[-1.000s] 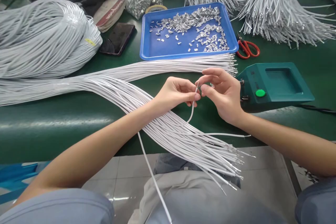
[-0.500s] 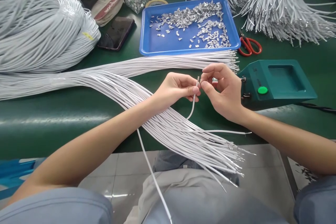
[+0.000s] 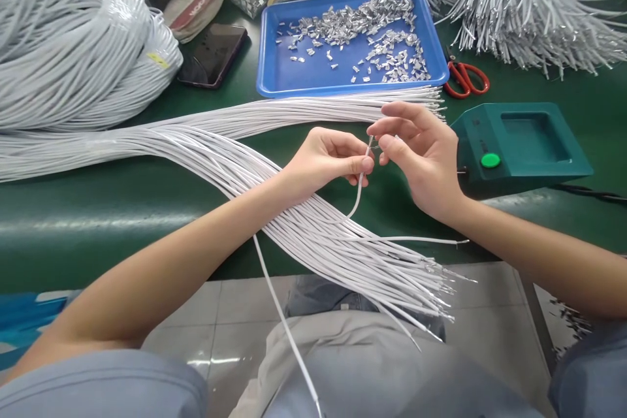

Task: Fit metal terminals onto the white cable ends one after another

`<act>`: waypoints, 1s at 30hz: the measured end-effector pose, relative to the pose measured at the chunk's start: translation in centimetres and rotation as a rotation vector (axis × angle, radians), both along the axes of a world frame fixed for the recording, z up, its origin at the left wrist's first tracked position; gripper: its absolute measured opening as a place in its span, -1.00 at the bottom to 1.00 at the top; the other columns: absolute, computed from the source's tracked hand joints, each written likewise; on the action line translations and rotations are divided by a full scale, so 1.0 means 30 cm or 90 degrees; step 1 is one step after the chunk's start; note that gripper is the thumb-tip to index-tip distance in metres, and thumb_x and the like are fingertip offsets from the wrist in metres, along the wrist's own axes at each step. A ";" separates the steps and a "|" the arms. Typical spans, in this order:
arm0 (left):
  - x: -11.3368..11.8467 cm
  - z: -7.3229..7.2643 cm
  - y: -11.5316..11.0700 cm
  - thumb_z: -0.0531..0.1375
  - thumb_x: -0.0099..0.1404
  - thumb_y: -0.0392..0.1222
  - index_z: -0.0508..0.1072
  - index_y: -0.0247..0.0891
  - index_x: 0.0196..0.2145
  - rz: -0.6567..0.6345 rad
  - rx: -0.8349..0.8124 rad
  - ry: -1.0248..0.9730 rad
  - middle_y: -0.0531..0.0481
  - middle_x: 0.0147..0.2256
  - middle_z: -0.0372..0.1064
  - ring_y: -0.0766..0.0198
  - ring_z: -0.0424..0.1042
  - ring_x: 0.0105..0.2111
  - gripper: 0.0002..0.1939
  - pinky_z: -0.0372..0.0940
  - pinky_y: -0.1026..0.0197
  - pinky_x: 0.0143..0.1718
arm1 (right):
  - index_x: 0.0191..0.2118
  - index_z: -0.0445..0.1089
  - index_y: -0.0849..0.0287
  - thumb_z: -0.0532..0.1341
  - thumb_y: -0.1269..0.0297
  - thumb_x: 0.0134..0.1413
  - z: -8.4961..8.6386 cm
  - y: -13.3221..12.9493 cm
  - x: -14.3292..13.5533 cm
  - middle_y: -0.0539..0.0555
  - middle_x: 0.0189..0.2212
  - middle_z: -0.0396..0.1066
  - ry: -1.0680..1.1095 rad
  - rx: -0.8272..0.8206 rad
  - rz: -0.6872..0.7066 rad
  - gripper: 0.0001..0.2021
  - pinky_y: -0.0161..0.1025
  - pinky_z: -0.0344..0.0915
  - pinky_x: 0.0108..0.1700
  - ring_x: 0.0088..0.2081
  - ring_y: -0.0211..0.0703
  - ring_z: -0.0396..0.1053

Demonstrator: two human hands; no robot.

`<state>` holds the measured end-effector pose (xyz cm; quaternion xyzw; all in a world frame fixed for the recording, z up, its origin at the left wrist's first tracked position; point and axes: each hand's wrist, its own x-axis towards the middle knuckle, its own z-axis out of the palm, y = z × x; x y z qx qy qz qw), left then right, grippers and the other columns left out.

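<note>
Head view: the left hand (image 3: 326, 160) pinches a white cable (image 3: 359, 192) just below its tip, apparently for steadiness. The right hand (image 3: 424, 157) curls beside the tip; its grip is indeterminable. Beyond both hands, a blue tray (image 3: 289, 78) presents metal pieces (image 3: 360, 16) within reach.

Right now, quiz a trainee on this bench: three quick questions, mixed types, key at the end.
1. What colour is the button on the device beside the right hand?
A) Red
B) Green
C) Black

2. True or false: the red-handled scissors lie outside the blue tray.

3. Fill in the blank: the left hand pinches a single white ____ near its end.

Key: 1. B; 2. True; 3. wire
</note>
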<state>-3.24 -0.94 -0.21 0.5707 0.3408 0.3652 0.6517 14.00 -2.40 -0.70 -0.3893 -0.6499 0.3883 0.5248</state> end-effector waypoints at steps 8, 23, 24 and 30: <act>0.003 0.003 -0.002 0.46 -0.03 0.02 0.56 -0.37 -0.46 0.006 0.018 0.018 0.00 -0.57 0.46 0.31 0.50 -0.54 -0.63 0.38 0.35 -0.52 | -0.05 0.33 0.06 0.25 0.27 0.14 -0.002 0.005 0.005 -0.05 -0.41 0.43 -0.020 -0.022 0.014 -0.76 -0.29 0.43 -0.35 -0.33 -0.27 0.45; -0.004 0.003 0.002 0.43 0.07 -0.01 0.55 -0.37 -0.39 -0.012 -0.017 -0.028 -0.02 -0.49 0.51 0.35 0.51 -0.53 -0.67 0.39 0.39 -0.52 | -0.14 0.37 0.05 0.23 0.22 0.12 -0.003 0.009 0.007 0.00 -0.35 0.45 0.026 0.008 0.003 -0.82 -0.30 0.41 -0.43 -0.27 -0.20 0.44; -0.005 0.003 0.002 0.43 0.07 -0.01 0.55 -0.37 -0.40 -0.017 -0.016 -0.030 -0.02 -0.49 0.51 0.35 0.51 -0.53 -0.67 0.38 0.40 -0.52 | -0.13 0.37 0.04 0.25 0.21 0.10 0.000 0.006 0.005 0.01 -0.34 0.46 0.029 0.006 0.006 -0.80 -0.29 0.41 -0.42 -0.25 -0.18 0.45; -0.008 -0.004 0.004 0.42 0.05 0.05 0.55 -0.36 -0.42 -0.033 0.000 -0.015 -0.04 -0.46 0.51 0.33 0.52 -0.50 -0.62 0.38 0.39 -0.52 | -0.13 0.38 0.02 0.32 0.25 0.03 0.011 -0.003 -0.005 -0.02 -0.39 0.46 0.054 -0.021 0.042 -0.75 -0.27 0.43 -0.42 -0.27 -0.18 0.47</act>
